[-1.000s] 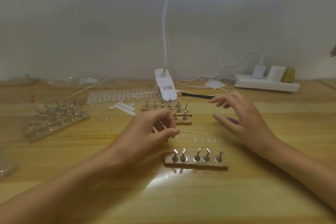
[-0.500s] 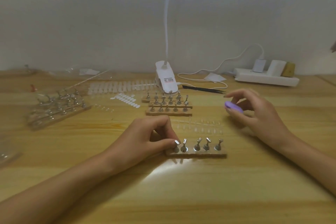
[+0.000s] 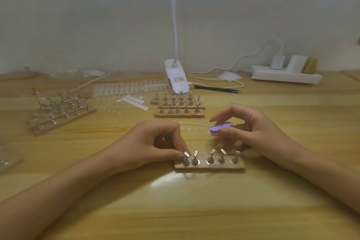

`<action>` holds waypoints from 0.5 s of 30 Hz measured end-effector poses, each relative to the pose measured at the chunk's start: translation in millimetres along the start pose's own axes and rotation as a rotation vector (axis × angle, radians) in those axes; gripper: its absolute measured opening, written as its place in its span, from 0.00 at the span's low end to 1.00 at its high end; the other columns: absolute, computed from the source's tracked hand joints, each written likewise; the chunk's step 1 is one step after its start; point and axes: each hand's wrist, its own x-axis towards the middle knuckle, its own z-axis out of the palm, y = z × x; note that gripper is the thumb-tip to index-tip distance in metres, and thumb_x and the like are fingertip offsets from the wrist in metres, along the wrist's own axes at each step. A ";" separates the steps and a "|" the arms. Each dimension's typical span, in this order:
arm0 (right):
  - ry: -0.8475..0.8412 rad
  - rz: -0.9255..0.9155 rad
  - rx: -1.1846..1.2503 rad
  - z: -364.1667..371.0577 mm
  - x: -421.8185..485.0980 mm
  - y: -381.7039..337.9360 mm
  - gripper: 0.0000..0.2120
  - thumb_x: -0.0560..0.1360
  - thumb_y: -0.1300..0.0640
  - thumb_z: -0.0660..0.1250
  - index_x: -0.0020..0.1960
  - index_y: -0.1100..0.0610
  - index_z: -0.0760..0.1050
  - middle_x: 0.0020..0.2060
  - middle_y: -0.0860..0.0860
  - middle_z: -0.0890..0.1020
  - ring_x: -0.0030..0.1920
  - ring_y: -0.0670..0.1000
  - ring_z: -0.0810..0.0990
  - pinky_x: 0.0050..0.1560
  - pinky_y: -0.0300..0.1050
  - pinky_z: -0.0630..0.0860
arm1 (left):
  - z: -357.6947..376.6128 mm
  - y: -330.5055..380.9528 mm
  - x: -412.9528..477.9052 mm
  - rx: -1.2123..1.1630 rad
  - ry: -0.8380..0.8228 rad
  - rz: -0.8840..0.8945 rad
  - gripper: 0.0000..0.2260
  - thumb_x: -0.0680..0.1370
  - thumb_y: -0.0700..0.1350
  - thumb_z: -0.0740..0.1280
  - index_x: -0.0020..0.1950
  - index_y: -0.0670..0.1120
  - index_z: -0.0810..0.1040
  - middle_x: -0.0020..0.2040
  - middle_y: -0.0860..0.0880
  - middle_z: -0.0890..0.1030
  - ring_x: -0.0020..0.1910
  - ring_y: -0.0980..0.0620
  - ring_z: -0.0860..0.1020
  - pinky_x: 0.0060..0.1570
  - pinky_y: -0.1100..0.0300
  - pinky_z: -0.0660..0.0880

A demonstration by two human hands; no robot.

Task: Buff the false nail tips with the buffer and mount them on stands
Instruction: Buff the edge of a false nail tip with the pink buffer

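Wooden stand (image 3: 209, 167) pinched by left hand (image 3: 148, 142); right hand (image 3: 259, 132) holds buffer (image 3: 221, 127).

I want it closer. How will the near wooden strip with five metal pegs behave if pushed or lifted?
The near strip looks flat and low, so it would probably slide, not tip. Its pegs lean at different angles, so they may swivel if gripped. It seems light; the left hand pinching the leftmost peg likely steadies it.

Dim, warm-tinted frame, soft all over. Light falls from above centre (the white gooseneck clip lamp (image 3: 176, 78), its neck running off the top). Pale glare patch on the glossy yellow wooden table (image 3: 194, 210), near middle. Forearms cast soft near shadows. Far-left clutter is blurred, and the table's far edge bows at the sides.
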 end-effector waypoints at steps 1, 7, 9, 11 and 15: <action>-0.001 0.007 -0.003 -0.3 -0.2 -0.2 0.09 0.73 0.58 0.73 0.52 0.50 0.80 0.50 0.49 0.84 0.44 0.54 0.87 0.36 0.44 0.83 | -2.0 -0.1 0.1 -0.023 -0.025 -0.030 0.06 0.74 0.40 0.75 0.40 0.49 0.80 0.46 0.47 0.86 0.46 0.48 0.85 0.47 0.55 0.81; -0.046 0.033 -0.019 1.9 6.7 -7.8 0.12 0.73 0.63 0.75 0.52 0.50 0.82 0.48 0.50 0.86 0.45 0.52 0.86 0.40 0.43 0.82 | 0.5 9.5 12.8 0.029 0.177 -0.042 0.06 0.72 0.54 0.75 0.42 0.52 0.83 0.46 0.54 0.85 0.43 0.54 0.82 0.40 0.66 0.75; -0.085 0.049 -0.013 5.7 10.4 -12.1 0.13 0.73 0.63 0.75 0.53 0.49 0.82 0.48 0.51 0.86 0.44 0.52 0.87 0.40 0.41 0.81 | 4.8 12.6 21.2 0.035 0.302 -0.017 0.05 0.69 0.54 0.76 0.39 0.55 0.83 0.43 0.57 0.84 0.38 0.58 0.77 0.37 0.72 0.70; -0.145 0.084 0.012 8.9 15.1 -15.3 0.18 0.72 0.64 0.75 0.59 0.49 0.79 0.49 0.52 0.85 0.47 0.54 0.87 0.42 0.44 0.83 | 9.8 13.7 28.2 0.067 0.356 -0.007 0.04 0.67 0.53 0.77 0.37 0.55 0.84 0.40 0.57 0.81 0.36 0.59 0.72 0.38 0.73 0.68; -0.180 0.098 0.061 14.6 22.8 -16.8 0.29 0.71 0.67 0.75 0.67 0.49 0.72 0.51 0.57 0.84 0.49 0.60 0.86 0.49 0.55 0.84 | 19.4 11.2 35.2 0.033 0.434 -0.044 0.07 0.67 0.44 0.80 0.34 0.51 0.83 0.35 0.61 0.77 0.34 0.63 0.71 0.37 0.73 0.67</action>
